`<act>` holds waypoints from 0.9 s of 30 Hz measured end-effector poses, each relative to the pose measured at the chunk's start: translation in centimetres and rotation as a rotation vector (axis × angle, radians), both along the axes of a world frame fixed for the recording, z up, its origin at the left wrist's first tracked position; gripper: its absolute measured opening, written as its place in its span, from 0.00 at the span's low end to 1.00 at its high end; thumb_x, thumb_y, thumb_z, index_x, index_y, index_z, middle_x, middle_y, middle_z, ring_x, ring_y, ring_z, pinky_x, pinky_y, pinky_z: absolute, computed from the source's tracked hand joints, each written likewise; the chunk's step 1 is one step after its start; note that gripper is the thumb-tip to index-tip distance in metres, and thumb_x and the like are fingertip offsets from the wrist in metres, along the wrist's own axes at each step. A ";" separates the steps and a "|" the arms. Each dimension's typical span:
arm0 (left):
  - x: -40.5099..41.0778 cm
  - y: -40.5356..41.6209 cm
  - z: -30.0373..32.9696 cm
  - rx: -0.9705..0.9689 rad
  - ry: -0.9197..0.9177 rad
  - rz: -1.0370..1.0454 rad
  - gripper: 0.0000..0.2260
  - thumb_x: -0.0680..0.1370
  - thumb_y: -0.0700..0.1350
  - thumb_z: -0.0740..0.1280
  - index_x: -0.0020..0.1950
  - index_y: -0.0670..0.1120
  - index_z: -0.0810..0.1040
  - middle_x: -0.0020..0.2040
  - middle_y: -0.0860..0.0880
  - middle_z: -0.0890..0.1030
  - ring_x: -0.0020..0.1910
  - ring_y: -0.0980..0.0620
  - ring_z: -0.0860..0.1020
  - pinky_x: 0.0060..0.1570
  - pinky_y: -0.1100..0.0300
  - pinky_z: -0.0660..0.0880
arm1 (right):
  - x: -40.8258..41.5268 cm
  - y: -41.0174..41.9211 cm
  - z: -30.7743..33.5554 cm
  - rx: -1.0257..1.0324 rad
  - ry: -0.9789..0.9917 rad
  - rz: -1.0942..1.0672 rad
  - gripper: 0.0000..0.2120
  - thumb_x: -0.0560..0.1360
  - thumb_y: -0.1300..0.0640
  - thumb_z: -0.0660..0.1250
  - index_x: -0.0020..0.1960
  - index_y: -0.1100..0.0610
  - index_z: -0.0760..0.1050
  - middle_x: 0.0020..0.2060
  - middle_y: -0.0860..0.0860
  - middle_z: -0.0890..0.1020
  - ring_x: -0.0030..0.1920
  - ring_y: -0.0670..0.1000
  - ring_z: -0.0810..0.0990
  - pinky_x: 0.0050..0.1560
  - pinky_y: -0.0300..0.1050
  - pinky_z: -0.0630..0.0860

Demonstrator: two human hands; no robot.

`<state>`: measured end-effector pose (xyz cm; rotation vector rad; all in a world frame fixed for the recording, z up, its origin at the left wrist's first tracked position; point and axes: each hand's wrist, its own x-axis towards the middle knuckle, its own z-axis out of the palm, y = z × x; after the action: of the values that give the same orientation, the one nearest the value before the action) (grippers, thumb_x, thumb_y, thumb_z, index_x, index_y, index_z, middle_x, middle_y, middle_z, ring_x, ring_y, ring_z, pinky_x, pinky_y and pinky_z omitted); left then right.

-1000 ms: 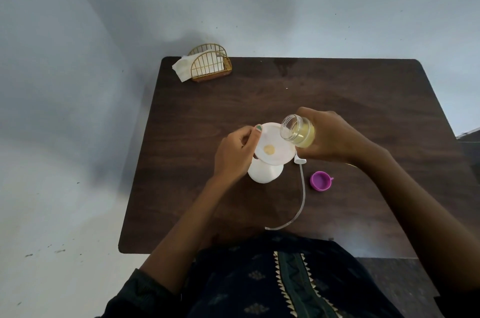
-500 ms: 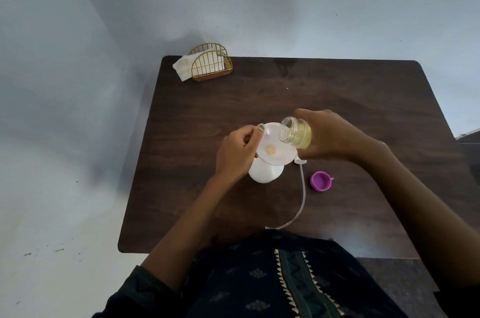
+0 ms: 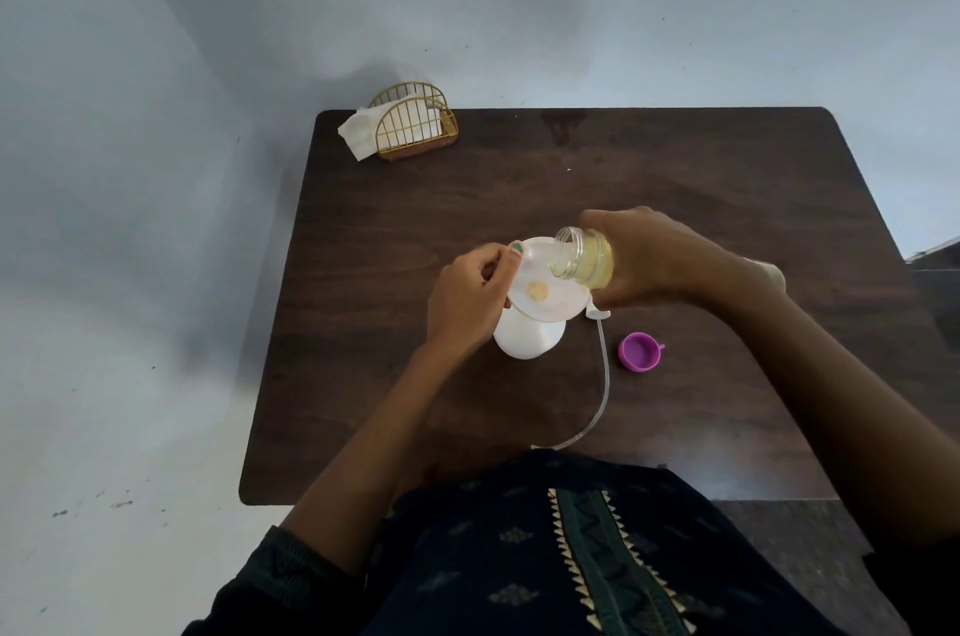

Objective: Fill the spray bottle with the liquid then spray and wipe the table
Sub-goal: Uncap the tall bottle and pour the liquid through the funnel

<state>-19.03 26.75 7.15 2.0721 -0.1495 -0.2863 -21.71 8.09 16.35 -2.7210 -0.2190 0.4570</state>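
A white spray bottle [image 3: 527, 338] stands on the dark wooden table [image 3: 727, 198] with a clear funnel [image 3: 543, 289] sitting in its neck. My left hand [image 3: 470, 295] pinches the funnel's left rim. A little yellow liquid lies at the funnel's centre. My right hand [image 3: 654, 256] grips a clear jar of yellow liquid [image 3: 584, 258], tipped on its side with its mouth over the funnel. The spray head with its long tube [image 3: 602, 375] lies on the table to the right of the bottle.
A purple cap [image 3: 640, 351] lies open side up, right of the tube. A gold wire napkin holder with white napkins [image 3: 413, 123] stands at the far left corner. Walls close off the back and left side.
My right hand has tipped the jar further and moved its mouth down over the funnel. The liquid has run towards the jar's mouth. My left hand stays on the funnel.
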 end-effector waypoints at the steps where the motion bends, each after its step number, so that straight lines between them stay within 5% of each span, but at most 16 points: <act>1: 0.0 0.0 0.0 -0.001 0.001 -0.001 0.17 0.78 0.59 0.58 0.43 0.49 0.80 0.35 0.51 0.80 0.34 0.60 0.78 0.41 0.45 0.79 | 0.0 0.0 0.1 -0.002 0.002 -0.001 0.21 0.63 0.52 0.75 0.46 0.49 0.64 0.34 0.41 0.70 0.37 0.47 0.71 0.31 0.37 0.63; 11: 0.0 0.1 0.0 -0.009 -0.021 -0.020 0.12 0.80 0.55 0.60 0.41 0.55 0.78 0.34 0.53 0.80 0.33 0.62 0.77 0.37 0.52 0.76 | 0.0 0.1 0.0 -0.010 0.029 -0.001 0.21 0.63 0.52 0.75 0.46 0.49 0.64 0.33 0.39 0.68 0.35 0.43 0.68 0.31 0.36 0.61; 15: -0.1 0.1 0.2 -0.009 -0.022 -0.033 0.13 0.81 0.53 0.60 0.41 0.52 0.78 0.30 0.55 0.76 0.31 0.64 0.75 0.33 0.60 0.68 | 0.1 0.1 -0.1 -0.011 0.034 -0.003 0.21 0.63 0.52 0.75 0.46 0.49 0.65 0.34 0.41 0.70 0.39 0.48 0.73 0.36 0.41 0.67; 27: -0.1 0.1 0.1 -0.007 -0.005 -0.037 0.12 0.81 0.52 0.60 0.46 0.50 0.80 0.33 0.56 0.77 0.33 0.66 0.75 0.33 0.65 0.67 | 0.1 0.2 0.3 -0.002 0.051 -0.004 0.21 0.63 0.53 0.76 0.46 0.50 0.65 0.34 0.40 0.69 0.40 0.48 0.72 0.34 0.38 0.65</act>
<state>-19.08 26.88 7.28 2.0654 -0.1916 -0.3027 -21.64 8.30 16.64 -2.7074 -0.1994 0.5252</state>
